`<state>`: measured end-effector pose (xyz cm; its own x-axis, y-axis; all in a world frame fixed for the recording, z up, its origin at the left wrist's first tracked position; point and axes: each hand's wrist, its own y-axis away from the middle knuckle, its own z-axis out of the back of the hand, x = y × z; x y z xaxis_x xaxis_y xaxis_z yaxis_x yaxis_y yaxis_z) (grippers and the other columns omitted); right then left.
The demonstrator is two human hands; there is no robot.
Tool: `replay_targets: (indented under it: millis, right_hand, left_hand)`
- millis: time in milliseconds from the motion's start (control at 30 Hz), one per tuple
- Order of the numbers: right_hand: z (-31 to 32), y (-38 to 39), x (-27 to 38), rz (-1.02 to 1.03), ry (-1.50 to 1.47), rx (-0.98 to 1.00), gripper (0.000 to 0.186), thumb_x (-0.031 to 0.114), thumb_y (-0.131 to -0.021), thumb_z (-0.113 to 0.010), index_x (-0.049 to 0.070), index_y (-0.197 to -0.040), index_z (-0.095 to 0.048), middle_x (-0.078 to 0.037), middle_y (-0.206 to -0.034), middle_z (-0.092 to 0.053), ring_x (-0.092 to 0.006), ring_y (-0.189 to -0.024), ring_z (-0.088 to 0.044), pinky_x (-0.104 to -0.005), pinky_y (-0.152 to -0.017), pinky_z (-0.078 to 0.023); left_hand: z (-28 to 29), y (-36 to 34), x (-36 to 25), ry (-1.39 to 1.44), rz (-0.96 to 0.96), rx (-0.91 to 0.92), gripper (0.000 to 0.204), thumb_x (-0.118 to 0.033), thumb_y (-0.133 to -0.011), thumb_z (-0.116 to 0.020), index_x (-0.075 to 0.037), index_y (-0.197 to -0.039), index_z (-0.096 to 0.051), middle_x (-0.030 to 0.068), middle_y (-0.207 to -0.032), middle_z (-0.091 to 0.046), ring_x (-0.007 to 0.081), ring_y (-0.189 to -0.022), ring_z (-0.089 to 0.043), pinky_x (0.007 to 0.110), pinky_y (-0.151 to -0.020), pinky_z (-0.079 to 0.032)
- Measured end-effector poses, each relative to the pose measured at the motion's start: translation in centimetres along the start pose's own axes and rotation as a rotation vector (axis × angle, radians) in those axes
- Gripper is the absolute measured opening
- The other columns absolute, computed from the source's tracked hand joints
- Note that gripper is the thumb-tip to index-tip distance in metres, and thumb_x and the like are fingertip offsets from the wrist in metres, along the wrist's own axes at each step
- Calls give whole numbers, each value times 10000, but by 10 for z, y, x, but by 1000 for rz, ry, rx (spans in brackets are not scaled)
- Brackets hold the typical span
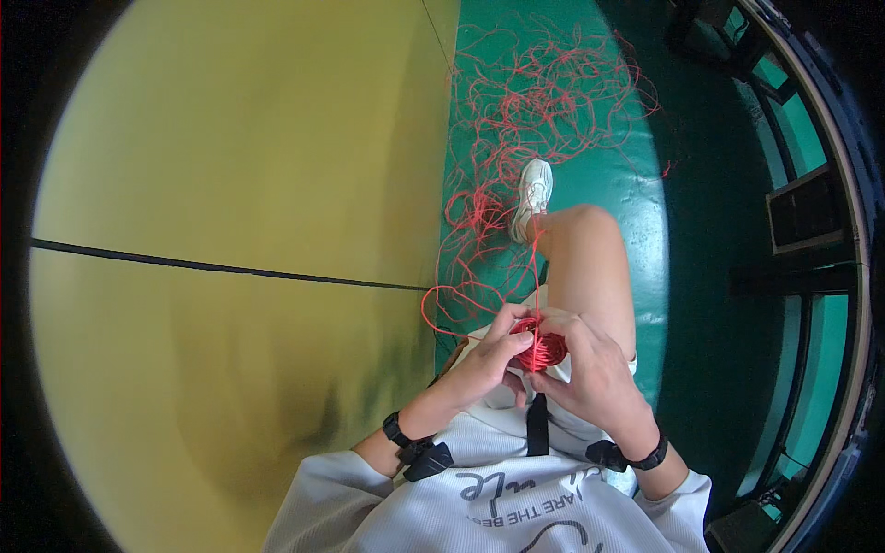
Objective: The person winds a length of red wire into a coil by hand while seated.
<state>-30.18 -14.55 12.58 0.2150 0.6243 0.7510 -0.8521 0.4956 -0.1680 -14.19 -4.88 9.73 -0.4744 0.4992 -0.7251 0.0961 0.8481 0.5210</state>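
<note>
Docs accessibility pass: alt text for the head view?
A person's left hand and right hand hold a bundle of red cord. Loose red cord lies tangled on a green floor beside and beyond a white sneaker, with a yellow surface along the left.

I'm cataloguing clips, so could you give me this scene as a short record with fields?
Left hand: thumb on red cord bundle
Right hand: gripping the bundle's right side
Floor: green
On floor: tangled red cord, white shoe beside it
Left side: yellow surface with dark line
</note>
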Motion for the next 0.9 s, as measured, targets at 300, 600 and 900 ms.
replay_targets:
  millis: [300, 600, 900]
  right_hand:
    - [0, 4, -3, -108, -215, -27, 635, 92, -718, -768, -11, -1257, -448, -187, -1158, -557, -341, -1033, -582, -409, -880, -494]
    - [-23, 10, -12, -307, -401, -129, 551, 166, -843, -695, -38, -1296, -456, -201, -1180, -568, -291, -1028, -603, -362, -843, -499]
    - [-45, 13, -19, -394, -560, -173, 526, 239, -934, -600, -29, -1362, -456, -208, -1102, -593, -263, -959, -590, -335, -792, -501]
  left_hand:
    - [6, 5, 5, -3, -136, -66, 434, -205, -933, -455, -70, -1307, -283, 172, -1192, -517, 236, -909, -641, 346, -530, -587]
    - [2, 1, 23, 121, -340, -119, 477, -139, -913, -494, -68, -1312, -243, 212, -1243, -471, 246, -1016, -597, 378, -687, -593]
    - [0, -5, 38, -182, -517, -205, 572, -101, -864, -579, -53, -1322, -239, 168, -1286, -415, 212, -1200, -465, 385, -1071, -356]
